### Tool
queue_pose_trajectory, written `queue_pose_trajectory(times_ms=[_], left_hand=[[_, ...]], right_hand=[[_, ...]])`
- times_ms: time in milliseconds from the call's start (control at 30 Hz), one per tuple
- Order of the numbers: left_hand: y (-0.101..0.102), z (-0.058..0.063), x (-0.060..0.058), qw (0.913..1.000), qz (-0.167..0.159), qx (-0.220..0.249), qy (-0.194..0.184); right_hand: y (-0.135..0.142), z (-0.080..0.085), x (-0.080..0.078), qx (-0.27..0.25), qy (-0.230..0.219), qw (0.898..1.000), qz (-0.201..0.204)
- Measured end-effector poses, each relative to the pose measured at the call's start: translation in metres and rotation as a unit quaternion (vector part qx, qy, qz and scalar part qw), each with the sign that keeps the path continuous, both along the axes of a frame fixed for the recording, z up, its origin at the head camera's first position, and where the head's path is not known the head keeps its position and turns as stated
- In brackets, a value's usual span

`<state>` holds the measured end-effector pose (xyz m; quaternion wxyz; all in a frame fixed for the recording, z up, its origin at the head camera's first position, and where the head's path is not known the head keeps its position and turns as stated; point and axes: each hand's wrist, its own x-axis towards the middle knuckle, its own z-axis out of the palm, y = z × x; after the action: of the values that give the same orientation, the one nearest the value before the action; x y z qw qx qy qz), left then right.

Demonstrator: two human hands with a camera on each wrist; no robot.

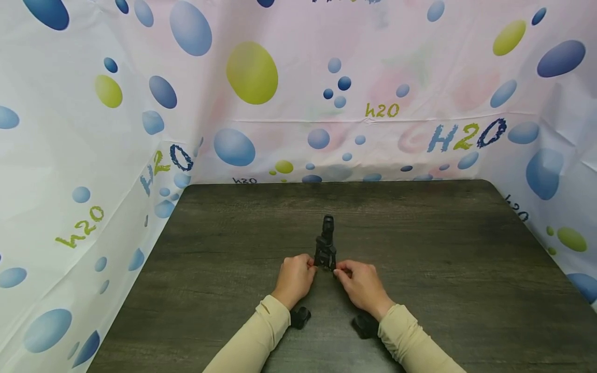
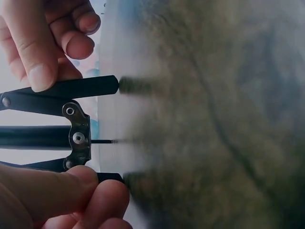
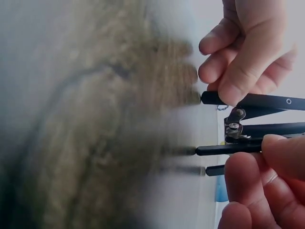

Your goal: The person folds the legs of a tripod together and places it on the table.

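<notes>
A small black tripod (image 1: 328,230) stands upright on the dark wooden table, near the middle in the head view. My left hand (image 1: 294,278) pinches its left leg low down between thumb and fingers. On the other side my right hand (image 1: 365,284) pinches the right leg. In the left wrist view, the legs (image 2: 102,86) spread from a metal-jointed brace (image 2: 80,138) on the centre column (image 2: 35,137). Three leg tips reach close to the tabletop in the right wrist view, one leg (image 3: 214,170) partly hidden behind my right fingers (image 3: 243,176).
The dark wood-grain table (image 1: 224,223) extends around the tripod on all sides. A white sheet with blue and green dots (image 1: 289,62) hangs behind the table and along its sides. Black devices (image 1: 300,317) sit at both wrists, beside beige sleeves.
</notes>
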<state>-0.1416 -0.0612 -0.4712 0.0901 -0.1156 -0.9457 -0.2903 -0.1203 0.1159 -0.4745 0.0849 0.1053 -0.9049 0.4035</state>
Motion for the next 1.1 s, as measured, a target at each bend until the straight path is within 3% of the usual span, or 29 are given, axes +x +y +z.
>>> queue_pose_trajectory(times_ms=[300,1100], left_hand=[[0.000,0.002,-0.003,0.9999,0.006,0.000,-0.013],[0.002,0.000,-0.008,0.9998,-0.003,-0.012,0.016]], right_hand=[[-0.005,0.000,0.005,-0.006,-0.014,1.000,0.018],[-0.017,-0.002,0.007,-0.026,-0.017,0.998,0.047]])
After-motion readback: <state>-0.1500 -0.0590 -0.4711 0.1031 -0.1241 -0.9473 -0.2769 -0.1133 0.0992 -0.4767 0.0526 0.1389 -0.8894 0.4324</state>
